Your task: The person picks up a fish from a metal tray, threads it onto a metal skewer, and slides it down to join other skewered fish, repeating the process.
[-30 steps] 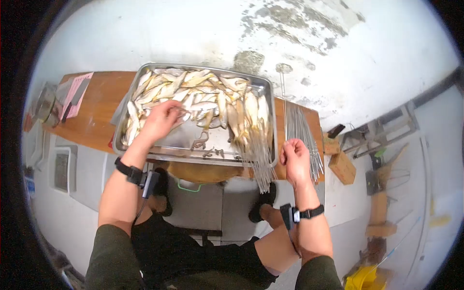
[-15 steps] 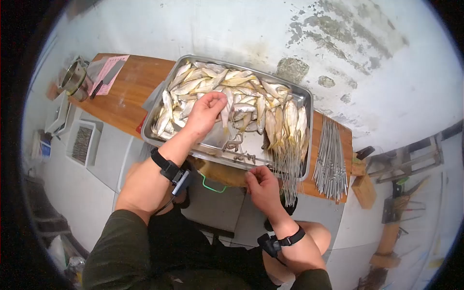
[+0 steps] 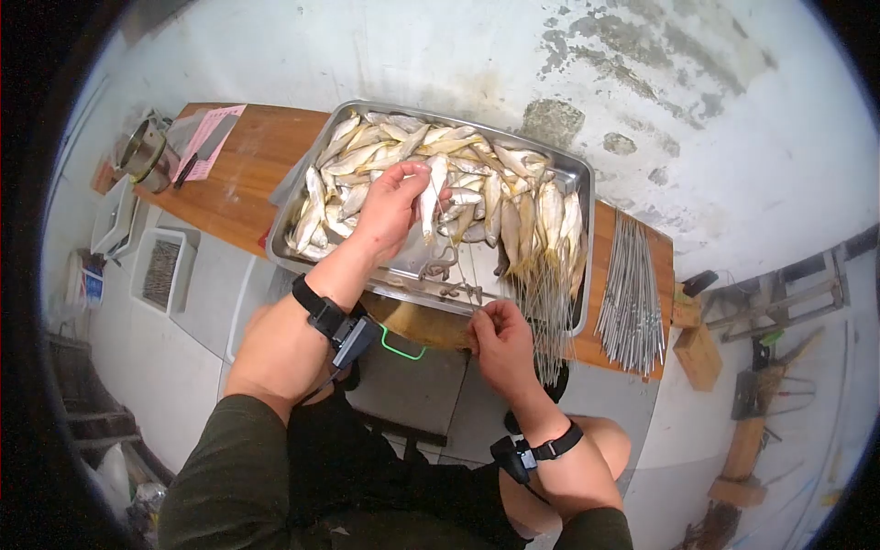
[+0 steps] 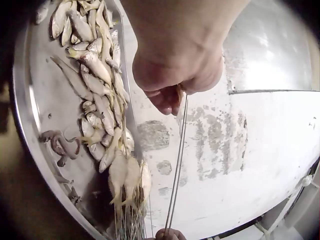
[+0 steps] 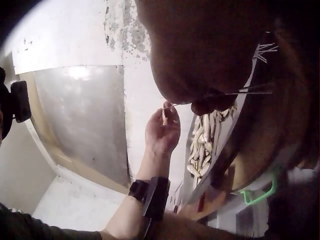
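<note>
My left hand point(image 3: 385, 220) pinches a small silvery fish point(image 3: 432, 194) above the tray of fish. Lower and to the right, my right hand point(image 3: 504, 353) grips the near end of a two-pronged metal skewer point(image 4: 176, 170) just off the tray's front edge. The thin prongs run up side by side to the fish, and their tips are hidden at the left fingers in the left wrist view. Behind the left hand lies a pile of loose fish point(image 3: 367, 151). Several skewered fish point(image 3: 550, 215) rest at the tray's right end, their skewers hanging over the front.
The metal tray point(image 3: 440, 116) stands on a wooden table point(image 3: 266, 147) against a stained wall. A bundle of bare skewers point(image 3: 631, 298) lies to its right. Worm-like scraps point(image 3: 438, 266) sit near the front. At the left are a knife point(image 3: 203, 151) and a metal pot point(image 3: 142, 156).
My right hand has come from the tray's right side to its front with the skewer. The left hand has lifted a fish from the pile, and the skewer now reaches it.
</note>
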A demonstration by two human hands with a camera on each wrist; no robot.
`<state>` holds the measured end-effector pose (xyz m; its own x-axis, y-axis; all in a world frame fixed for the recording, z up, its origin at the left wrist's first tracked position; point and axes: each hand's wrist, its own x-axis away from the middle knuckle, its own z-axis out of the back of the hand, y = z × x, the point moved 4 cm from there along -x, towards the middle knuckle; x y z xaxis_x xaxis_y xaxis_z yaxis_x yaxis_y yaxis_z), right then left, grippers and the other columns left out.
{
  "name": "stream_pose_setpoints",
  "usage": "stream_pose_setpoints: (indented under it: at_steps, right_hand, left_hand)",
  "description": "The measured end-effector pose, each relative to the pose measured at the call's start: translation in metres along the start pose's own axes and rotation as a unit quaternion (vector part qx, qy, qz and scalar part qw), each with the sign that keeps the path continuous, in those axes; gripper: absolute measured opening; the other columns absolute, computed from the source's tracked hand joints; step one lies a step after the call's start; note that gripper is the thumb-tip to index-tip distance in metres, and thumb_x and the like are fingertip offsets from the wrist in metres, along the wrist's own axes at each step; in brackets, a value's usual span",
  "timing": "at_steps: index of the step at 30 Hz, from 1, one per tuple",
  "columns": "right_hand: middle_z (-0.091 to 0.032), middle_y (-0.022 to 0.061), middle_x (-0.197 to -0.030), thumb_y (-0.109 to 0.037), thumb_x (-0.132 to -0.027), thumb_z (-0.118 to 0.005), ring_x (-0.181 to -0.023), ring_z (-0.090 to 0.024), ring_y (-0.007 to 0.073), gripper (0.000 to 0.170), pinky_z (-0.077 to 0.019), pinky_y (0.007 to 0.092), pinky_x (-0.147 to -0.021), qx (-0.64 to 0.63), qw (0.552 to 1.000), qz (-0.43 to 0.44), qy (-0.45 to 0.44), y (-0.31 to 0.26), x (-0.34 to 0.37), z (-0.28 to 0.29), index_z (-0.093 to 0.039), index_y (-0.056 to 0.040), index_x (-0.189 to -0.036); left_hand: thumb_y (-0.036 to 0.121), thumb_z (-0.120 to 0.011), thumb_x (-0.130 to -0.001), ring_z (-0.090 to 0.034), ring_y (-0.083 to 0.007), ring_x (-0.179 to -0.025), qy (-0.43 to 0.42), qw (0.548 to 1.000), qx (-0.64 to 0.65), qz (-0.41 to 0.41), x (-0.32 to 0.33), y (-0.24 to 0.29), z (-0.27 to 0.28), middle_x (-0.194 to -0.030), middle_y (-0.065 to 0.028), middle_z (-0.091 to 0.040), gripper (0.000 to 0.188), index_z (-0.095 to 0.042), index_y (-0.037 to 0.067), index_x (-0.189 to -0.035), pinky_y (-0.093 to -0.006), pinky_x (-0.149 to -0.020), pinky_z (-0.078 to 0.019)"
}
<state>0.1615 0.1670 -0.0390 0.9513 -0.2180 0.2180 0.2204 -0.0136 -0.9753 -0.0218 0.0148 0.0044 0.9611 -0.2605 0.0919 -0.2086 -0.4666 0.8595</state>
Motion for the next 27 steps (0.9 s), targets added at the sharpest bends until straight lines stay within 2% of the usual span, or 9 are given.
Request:
stream_pose_setpoints:
  at_steps: [5, 7, 13, 23, 27]
  right_hand:
    - [-0.062, 0.0057, -0.072, -0.013, -0.090, -0.057, -0.061, -0.056, 0.0108, 0.016, -0.0447, 0.0260, -0.056, -0.011, 1.000, -0.009, 0.015, 0.000, 0.001, -0.001, -0.053, 0.0001, -0.098]
    - [-0.065, 0.0071, -0.075, -0.013, -0.089, -0.058, -0.065, -0.058, 0.0113, 0.018, -0.0465, 0.0262, -0.061, 0.049, 0.999, 0.003, 0.021, -0.003, 0.004, -0.001, -0.055, 0.0014, -0.100]
    - [-0.066, 0.0081, -0.077, -0.016, -0.090, -0.058, -0.070, -0.062, 0.0140, 0.021, -0.0486, 0.0275, -0.066, 0.088, 0.996, -0.005, 0.006, 0.015, -0.003, -0.001, -0.059, 0.0023, -0.102]
    - [-0.065, 0.0083, -0.079, -0.017, -0.091, -0.057, -0.071, -0.061, 0.0145, 0.020, -0.0483, 0.0284, -0.068, 0.104, 0.995, -0.008, -0.001, 0.016, -0.002, -0.004, -0.059, 0.0014, -0.100]
    - [-0.065, 0.0090, -0.078, -0.016, -0.091, -0.057, -0.070, -0.061, 0.0147, 0.020, -0.0483, 0.0285, -0.067, 0.122, 0.992, 0.003, 0.001, 0.014, -0.001, -0.004, -0.059, 0.0013, -0.099]
  left_hand:
    - [0.002, -0.050, -0.091, -0.066, -0.0228, -0.091, 0.020, 0.999, -0.001, -0.029, -0.001, 0.010, 0.007, -0.100, -0.0159, -0.061, 0.026, -0.042, 0.003, -0.116, -0.0289, -0.071, -0.0557]
    - [0.000, -0.050, -0.091, -0.065, -0.0244, -0.097, 0.058, 0.998, 0.000, -0.022, -0.003, 0.014, 0.011, -0.105, -0.0168, -0.060, 0.033, -0.038, 0.001, -0.123, -0.0280, -0.072, -0.0555]
    - [0.001, -0.047, -0.093, -0.064, -0.0249, -0.100, 0.035, 0.999, 0.035, -0.021, -0.022, 0.010, 0.030, -0.113, -0.0186, -0.057, 0.031, -0.039, -0.003, -0.123, -0.0293, -0.079, -0.0554]
    - [0.001, -0.048, -0.094, -0.063, -0.0273, -0.100, 0.061, 0.995, 0.071, -0.025, -0.025, 0.015, 0.032, -0.113, -0.0195, -0.057, 0.030, -0.040, -0.002, -0.123, -0.0337, -0.086, -0.0549]
    - [-0.001, -0.049, -0.092, -0.062, -0.0261, -0.102, 0.033, 0.997, 0.060, -0.039, -0.024, 0.017, 0.033, -0.113, -0.0195, -0.056, 0.035, -0.038, -0.004, -0.125, -0.0333, -0.090, -0.0536]
